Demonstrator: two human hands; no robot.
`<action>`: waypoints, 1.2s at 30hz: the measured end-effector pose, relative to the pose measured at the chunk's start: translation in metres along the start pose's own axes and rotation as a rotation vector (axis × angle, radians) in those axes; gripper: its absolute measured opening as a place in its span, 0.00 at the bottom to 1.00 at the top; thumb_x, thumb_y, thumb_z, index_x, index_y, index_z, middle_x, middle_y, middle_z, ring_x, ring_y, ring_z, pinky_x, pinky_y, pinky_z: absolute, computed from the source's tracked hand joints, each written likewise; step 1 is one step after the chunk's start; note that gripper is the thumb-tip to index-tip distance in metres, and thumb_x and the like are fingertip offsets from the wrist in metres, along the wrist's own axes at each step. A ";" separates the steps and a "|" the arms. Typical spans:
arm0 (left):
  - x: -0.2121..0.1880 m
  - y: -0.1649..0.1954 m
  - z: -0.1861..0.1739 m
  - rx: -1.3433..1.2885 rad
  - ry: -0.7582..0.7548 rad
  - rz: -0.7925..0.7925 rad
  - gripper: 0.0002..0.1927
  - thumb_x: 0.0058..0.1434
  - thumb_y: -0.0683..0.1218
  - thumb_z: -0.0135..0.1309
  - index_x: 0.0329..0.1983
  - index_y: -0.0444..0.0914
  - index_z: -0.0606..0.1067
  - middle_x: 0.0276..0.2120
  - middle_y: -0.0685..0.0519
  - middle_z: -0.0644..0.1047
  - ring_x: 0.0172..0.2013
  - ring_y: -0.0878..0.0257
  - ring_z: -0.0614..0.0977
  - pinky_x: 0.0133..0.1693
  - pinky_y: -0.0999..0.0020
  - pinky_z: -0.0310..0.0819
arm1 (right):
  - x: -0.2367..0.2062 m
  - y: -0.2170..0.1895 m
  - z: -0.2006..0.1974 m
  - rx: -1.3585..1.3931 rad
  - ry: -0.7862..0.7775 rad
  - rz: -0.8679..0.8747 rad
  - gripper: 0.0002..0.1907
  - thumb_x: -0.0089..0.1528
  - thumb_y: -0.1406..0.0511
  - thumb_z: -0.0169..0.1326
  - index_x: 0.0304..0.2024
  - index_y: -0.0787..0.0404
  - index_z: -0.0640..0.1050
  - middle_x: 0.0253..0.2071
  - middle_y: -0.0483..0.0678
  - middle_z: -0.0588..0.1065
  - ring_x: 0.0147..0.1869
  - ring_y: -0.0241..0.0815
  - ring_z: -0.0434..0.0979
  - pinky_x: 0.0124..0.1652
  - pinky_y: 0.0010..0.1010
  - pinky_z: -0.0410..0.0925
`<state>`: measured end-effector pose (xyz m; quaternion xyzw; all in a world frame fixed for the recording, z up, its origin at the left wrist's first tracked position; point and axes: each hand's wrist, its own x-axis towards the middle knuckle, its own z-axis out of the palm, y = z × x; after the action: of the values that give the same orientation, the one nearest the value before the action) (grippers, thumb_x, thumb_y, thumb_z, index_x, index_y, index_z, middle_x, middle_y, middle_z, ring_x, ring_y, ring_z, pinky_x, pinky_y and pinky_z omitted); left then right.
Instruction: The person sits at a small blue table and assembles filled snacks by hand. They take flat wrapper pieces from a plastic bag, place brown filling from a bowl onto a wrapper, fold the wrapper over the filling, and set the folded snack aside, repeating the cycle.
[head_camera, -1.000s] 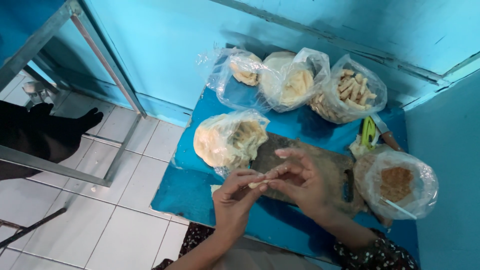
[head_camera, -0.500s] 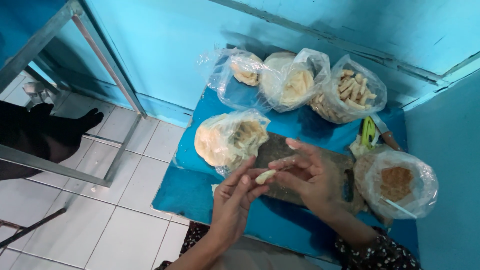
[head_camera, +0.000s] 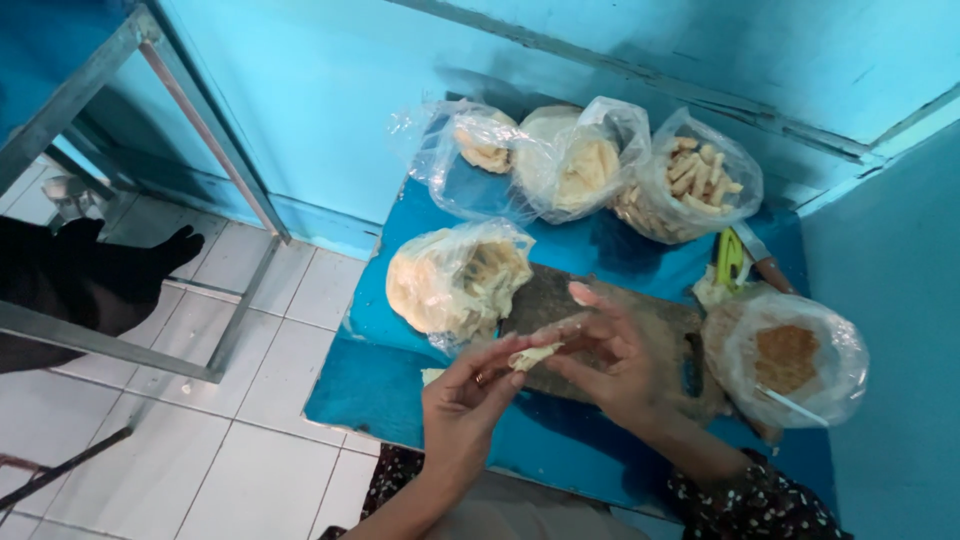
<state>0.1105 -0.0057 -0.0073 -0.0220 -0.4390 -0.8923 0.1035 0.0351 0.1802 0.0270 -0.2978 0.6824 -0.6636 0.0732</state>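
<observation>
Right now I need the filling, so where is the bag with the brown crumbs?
In the head view, the bag of brown crumbs sits at the table's right edge, beside the right hand.

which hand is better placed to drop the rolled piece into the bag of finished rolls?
Probably right. The right hand pinches the rolled piece with the left hand, but sits nearer the bag of rolls at the back right.

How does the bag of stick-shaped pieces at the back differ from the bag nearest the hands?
The bag of sticks stands at the back and holds short pale sticks; the near bag lies beside the dark board and holds flat, pale sheets. Both are clear plastic and open.
</observation>
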 end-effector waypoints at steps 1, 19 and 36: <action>0.001 0.001 0.000 -0.015 0.012 -0.047 0.24 0.61 0.28 0.56 0.61 0.32 0.74 0.59 0.46 0.76 0.54 0.59 0.80 0.53 0.65 0.78 | 0.001 0.000 -0.002 0.009 0.005 0.035 0.43 0.62 0.79 0.59 0.75 0.56 0.57 0.53 0.56 0.79 0.57 0.44 0.81 0.51 0.32 0.76; 0.001 0.029 -0.052 0.393 0.277 0.381 0.17 0.65 0.29 0.52 0.56 0.30 0.75 0.61 0.37 0.74 0.58 0.52 0.80 0.60 0.57 0.78 | -0.011 -0.066 -0.153 -0.937 0.640 -0.197 0.15 0.67 0.71 0.61 0.57 0.62 0.78 0.60 0.58 0.78 0.60 0.46 0.80 0.53 0.33 0.76; 0.000 0.051 -0.110 1.111 0.314 0.400 0.08 0.69 0.37 0.57 0.50 0.33 0.79 0.56 0.39 0.76 0.55 0.51 0.81 0.61 0.60 0.75 | -0.025 -0.032 -0.077 -1.275 0.028 -0.146 0.11 0.52 0.66 0.65 0.35 0.60 0.77 0.52 0.55 0.80 0.52 0.58 0.81 0.48 0.42 0.72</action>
<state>0.1265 -0.1228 -0.0350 0.0852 -0.8056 -0.4857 0.3283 0.0269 0.2612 0.0583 -0.3198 0.9219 -0.1347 -0.1722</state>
